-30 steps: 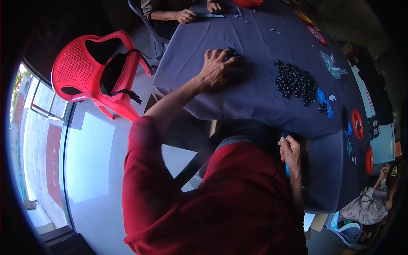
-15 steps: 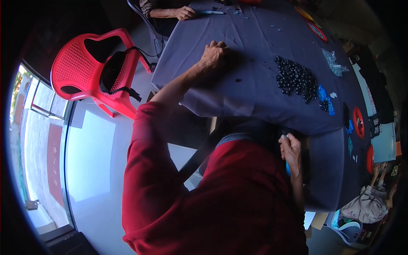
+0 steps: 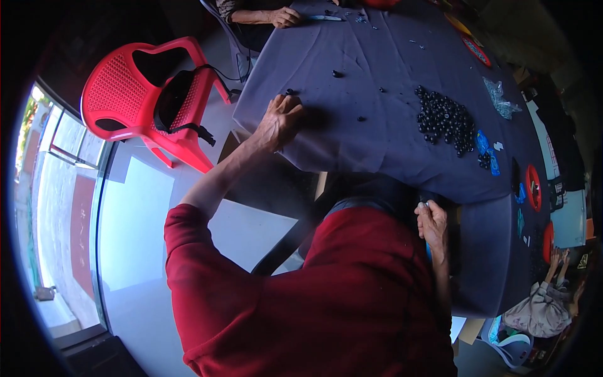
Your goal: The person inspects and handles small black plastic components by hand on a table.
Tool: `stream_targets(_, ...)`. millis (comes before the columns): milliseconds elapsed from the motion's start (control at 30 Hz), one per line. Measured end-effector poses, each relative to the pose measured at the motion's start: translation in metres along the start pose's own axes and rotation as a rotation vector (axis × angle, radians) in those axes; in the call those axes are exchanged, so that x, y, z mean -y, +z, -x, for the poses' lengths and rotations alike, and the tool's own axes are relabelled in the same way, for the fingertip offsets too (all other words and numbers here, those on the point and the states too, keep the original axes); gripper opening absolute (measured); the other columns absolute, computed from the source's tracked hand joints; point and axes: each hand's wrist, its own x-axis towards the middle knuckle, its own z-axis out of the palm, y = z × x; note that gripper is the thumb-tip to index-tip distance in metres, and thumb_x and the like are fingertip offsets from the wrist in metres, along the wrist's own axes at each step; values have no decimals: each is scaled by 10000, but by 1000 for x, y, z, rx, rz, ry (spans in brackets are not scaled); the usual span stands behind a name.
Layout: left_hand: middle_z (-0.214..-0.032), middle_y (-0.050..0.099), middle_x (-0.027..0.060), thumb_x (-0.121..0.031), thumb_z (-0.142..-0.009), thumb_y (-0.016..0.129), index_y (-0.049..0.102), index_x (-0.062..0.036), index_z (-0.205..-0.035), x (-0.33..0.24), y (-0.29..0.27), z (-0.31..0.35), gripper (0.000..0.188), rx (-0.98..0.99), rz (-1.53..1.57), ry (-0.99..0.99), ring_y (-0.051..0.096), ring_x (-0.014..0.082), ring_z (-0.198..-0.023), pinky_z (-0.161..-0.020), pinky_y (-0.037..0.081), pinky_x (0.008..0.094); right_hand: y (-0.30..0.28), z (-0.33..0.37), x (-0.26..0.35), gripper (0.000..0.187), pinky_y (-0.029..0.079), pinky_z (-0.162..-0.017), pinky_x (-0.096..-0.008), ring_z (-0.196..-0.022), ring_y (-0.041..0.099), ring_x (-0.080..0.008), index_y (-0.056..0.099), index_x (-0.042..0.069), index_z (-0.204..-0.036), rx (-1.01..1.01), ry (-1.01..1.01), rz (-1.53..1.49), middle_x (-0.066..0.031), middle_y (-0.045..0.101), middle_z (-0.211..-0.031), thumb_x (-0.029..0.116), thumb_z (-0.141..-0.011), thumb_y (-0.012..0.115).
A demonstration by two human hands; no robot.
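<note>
My left hand (image 3: 281,124) is at the left edge of the cloth-covered table, fingers curled down; anything inside them is hidden. Just beyond its knuckles lies a small round black bead (image 3: 290,92), with another black piece (image 3: 336,74) further to the right. A large heap of shiny black beads (image 3: 445,119) sits on the right half of the table. Low beside my lap, my right hand (image 3: 432,221) is closed, thumb on top. A bit of blue (image 3: 429,251) shows below that hand, but what it grips is not clear.
The dark cloth (image 3: 352,144) hangs over the table edge. Blue wrappers (image 3: 487,151) and a clear bag (image 3: 500,97) lie right of the heap, near red trays (image 3: 533,187). A red plastic chair (image 3: 119,91) stands left. Another person's hand (image 3: 286,17) rests at the far side.
My left hand has drawn back toward me and left, to the table edge. Black pieces now show on the cloth around where it was. My right hand stays beside my lap.
</note>
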Motion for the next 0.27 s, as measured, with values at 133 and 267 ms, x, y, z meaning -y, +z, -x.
stream_targets(133, -949, 479, 84, -34, -615, 632, 524, -74, -885, -9, -10, 17, 293, -88, -1, 30, 461, 277, -924, -791, 377, 378, 0, -1, -2, 276, 302, -325, -176, -373, 361, -25, 493, 32, -740, 16, 4, -32, 24, 404, -503, 258, -897, 466)
stream_targets(267, -1019, 450, 98, -76, -635, 655, 523, -101, -905, -12, -7, 34, 301, -130, -141, 86, 452, 267, -958, -798, 359, 433, 1, -1, -1, 265, 307, -319, -179, -366, 366, -26, 496, 36, -740, -3, -4, -9, 23, 407, -501, 250, -893, 473)
